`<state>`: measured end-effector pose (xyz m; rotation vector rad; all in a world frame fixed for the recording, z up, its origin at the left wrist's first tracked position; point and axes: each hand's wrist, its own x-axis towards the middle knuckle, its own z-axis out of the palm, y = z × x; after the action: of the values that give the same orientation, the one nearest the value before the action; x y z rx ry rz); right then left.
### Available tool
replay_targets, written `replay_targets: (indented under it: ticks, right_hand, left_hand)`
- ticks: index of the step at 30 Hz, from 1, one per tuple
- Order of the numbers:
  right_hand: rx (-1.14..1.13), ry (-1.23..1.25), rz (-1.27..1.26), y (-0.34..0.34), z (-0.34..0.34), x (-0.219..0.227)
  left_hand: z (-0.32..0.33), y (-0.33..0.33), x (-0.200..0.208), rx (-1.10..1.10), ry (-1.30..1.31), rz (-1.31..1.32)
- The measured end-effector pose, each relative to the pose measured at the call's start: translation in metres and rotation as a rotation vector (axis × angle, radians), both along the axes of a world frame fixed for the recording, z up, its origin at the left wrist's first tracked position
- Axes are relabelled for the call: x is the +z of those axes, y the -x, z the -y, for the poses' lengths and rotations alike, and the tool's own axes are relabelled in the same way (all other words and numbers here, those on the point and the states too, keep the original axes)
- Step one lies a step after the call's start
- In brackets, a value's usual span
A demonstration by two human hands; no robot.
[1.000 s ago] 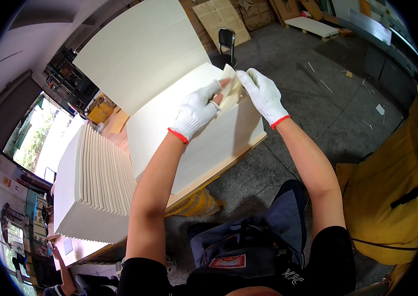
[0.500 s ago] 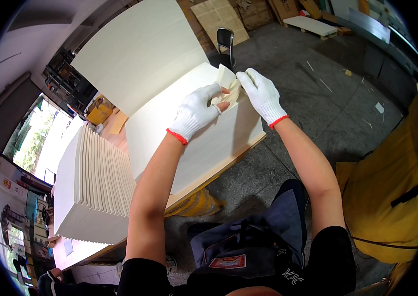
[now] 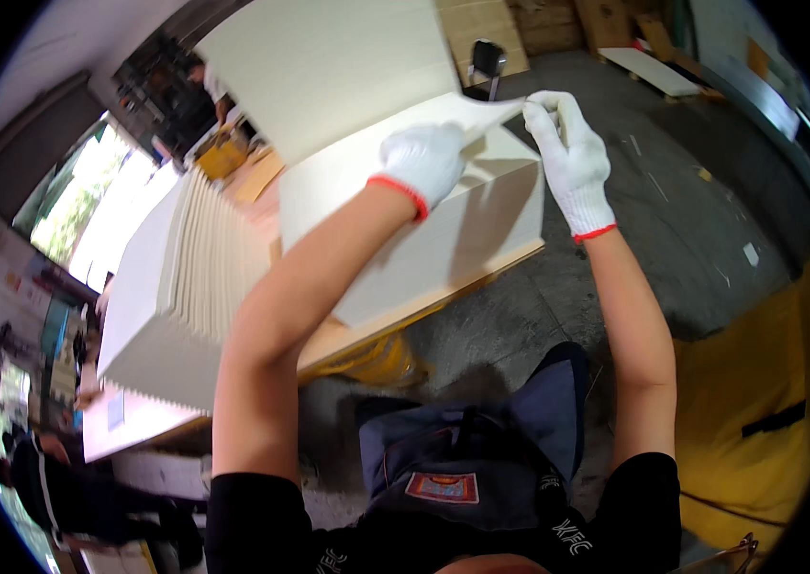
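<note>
A thick stack of cream-white paper sheets (image 3: 405, 268) sits at the table's edge. My right hand (image 3: 569, 158), in a white knitted glove with a red cuff, pinches the lifted corner of some paper sheets (image 3: 493, 117) beyond the stack's right end. My left hand (image 3: 427, 163), gloved alike, lies over the top of the stack beside the lifted paper. Its fingers point away and are blurred, so their grip cannot be made out. Behind the stack, a large cream panel of paper (image 3: 328, 77) stands up at a slant.
To the left, another tall stack of paper (image 3: 161, 297) rests on the wooden table (image 3: 151, 426), its layers fanned in steps. One person (image 3: 218, 96) stands at the far left, another (image 3: 60, 488) at the lower left. A black chair (image 3: 487, 62) and yellow cloth (image 3: 740, 383) are on the right.
My right hand has moved up and right, drawing the paper corner out. My left hand has turned and shifted right, its fingers now out of sight. The whole view has swung slightly.
</note>
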<state>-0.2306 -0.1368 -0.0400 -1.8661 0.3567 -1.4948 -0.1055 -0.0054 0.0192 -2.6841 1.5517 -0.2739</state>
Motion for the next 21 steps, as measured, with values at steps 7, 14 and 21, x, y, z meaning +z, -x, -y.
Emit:
replay_targets:
  ticks: [7,14,21]
  right_hand:
    - [0.300,0.498,-0.421,-0.052,-0.107,0.013]
    - [0.381,0.773,-0.854,-0.110,-0.219,0.000]
    - [0.091,0.885,-0.900,-0.125,-0.254,-0.026]
  left_hand:
    - [-0.074,-0.076,0.092,0.314,0.611,-0.298]
    - [-0.217,-0.113,0.112,0.337,1.508,-0.605]
    - [-0.270,-0.119,0.098,0.167,1.981,-0.850]
